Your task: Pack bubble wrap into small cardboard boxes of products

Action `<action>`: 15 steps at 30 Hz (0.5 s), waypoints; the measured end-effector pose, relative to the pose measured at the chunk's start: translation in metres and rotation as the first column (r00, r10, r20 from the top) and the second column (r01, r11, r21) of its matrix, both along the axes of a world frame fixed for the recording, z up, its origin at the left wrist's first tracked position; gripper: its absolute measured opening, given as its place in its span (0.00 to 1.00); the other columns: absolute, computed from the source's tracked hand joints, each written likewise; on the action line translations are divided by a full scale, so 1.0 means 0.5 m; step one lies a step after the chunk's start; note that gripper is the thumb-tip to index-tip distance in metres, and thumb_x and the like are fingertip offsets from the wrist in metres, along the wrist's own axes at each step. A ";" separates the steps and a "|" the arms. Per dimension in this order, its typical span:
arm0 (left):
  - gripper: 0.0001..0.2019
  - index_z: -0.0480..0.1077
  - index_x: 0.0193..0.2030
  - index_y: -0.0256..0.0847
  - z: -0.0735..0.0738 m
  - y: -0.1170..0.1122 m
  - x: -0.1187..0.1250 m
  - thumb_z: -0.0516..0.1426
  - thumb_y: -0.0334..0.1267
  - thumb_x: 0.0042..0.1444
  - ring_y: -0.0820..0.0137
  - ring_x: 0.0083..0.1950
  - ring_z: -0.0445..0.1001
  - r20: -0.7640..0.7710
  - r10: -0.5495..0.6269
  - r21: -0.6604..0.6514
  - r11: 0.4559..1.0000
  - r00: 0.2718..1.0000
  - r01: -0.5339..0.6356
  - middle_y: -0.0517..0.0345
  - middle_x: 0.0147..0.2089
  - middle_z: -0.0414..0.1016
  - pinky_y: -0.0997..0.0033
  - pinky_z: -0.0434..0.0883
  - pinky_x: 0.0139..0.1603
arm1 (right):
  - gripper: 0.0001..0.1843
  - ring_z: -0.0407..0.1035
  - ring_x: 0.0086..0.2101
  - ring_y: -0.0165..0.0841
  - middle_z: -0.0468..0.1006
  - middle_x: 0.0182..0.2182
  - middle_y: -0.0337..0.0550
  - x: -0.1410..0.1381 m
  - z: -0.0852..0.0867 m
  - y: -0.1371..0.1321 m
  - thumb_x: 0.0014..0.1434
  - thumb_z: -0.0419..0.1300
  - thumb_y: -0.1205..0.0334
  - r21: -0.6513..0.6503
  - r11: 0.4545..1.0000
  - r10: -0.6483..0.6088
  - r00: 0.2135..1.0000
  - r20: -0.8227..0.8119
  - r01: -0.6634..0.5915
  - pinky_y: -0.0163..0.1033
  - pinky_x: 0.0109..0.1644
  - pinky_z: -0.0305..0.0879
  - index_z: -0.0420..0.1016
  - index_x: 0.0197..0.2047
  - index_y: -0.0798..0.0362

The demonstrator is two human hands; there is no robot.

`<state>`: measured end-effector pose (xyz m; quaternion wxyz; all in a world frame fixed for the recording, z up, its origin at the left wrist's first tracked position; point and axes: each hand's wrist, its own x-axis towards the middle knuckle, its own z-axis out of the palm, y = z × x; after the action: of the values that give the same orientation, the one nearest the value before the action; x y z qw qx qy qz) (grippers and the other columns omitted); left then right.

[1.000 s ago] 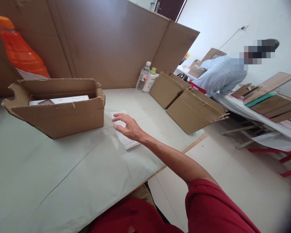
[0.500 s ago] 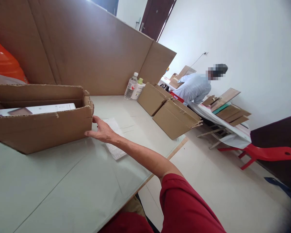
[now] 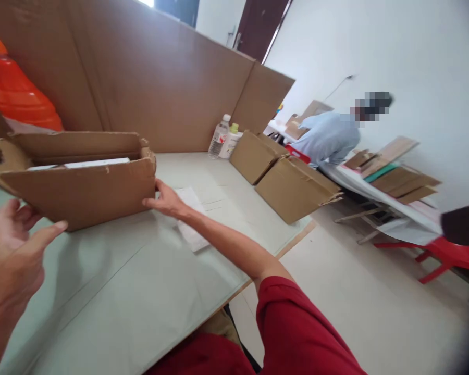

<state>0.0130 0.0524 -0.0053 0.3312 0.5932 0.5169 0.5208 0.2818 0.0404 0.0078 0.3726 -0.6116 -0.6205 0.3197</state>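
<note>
An open, torn cardboard box (image 3: 82, 190) stands on the pale green table (image 3: 140, 291), with a white flat item (image 3: 78, 163) inside. My right hand (image 3: 164, 200) rests against the box's right end, fingers stretched along its corner. My left hand (image 3: 11, 250) hovers open near the box's front left, fingers apart and holding nothing. A white paper slip (image 3: 191, 219) lies on the table under my right forearm.
A tall cardboard screen (image 3: 160, 78) backs the table. Two closed cardboard boxes (image 3: 285, 179) sit at the far right, with a water bottle (image 3: 219, 136) behind them. An orange bottle (image 3: 15, 88) stands far left. Another person (image 3: 330, 138) bends over a neighbouring table; a red chair (image 3: 453, 255) stands beyond.
My right hand went from the paper slip to the box's right end. My left hand has come into view at the lower left. The view has shifted slightly.
</note>
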 end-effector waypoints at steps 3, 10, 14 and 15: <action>0.46 0.50 0.73 0.32 -0.007 -0.038 -0.024 0.66 0.38 0.51 0.51 0.72 0.64 0.040 0.096 -0.153 0.984 0.995 -0.089 0.36 0.74 0.58 0.45 0.67 0.70 | 0.29 0.70 0.59 0.43 0.76 0.61 0.53 0.049 0.012 -0.006 0.54 0.63 0.65 0.017 1.000 -0.024 0.999 0.038 0.023 0.49 0.61 0.68 0.72 0.60 0.56; 0.28 0.71 0.63 0.43 0.011 -0.177 -0.050 0.60 0.48 0.56 0.47 0.62 0.74 -0.455 -0.050 -0.219 0.974 0.889 -0.057 0.47 0.66 0.73 0.57 0.79 0.44 | 0.25 0.75 0.49 0.41 0.82 0.53 0.45 0.205 0.043 -0.160 0.54 0.54 0.73 -0.144 0.986 0.124 0.945 0.304 -0.083 0.48 0.54 0.70 0.81 0.53 0.50; 0.19 0.77 0.52 0.47 0.001 -0.200 0.009 0.57 0.49 0.57 0.50 0.62 0.73 -0.479 -0.306 -0.137 0.952 0.823 0.274 0.50 0.61 0.77 0.72 0.72 0.24 | 0.26 0.71 0.56 0.45 0.77 0.60 0.48 0.212 0.040 -0.221 0.60 0.57 0.69 -0.174 0.977 0.197 0.838 0.510 -0.123 0.52 0.60 0.66 0.75 0.61 0.49; 0.19 0.77 0.52 0.47 -0.003 -0.203 0.028 0.56 0.49 0.57 0.51 0.62 0.74 -0.478 -0.358 -0.125 0.932 0.802 0.341 0.49 0.61 0.77 0.73 0.72 0.23 | 0.25 0.68 0.60 0.46 0.76 0.62 0.50 0.208 0.034 -0.224 0.62 0.57 0.69 -0.164 0.979 0.192 0.808 0.558 -0.120 0.53 0.62 0.63 0.74 0.62 0.50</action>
<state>0.0271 -0.0489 -0.0070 0.2881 0.7857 0.4743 0.2733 0.3859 -0.0715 0.0248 0.1048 -0.6472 -0.7312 0.1884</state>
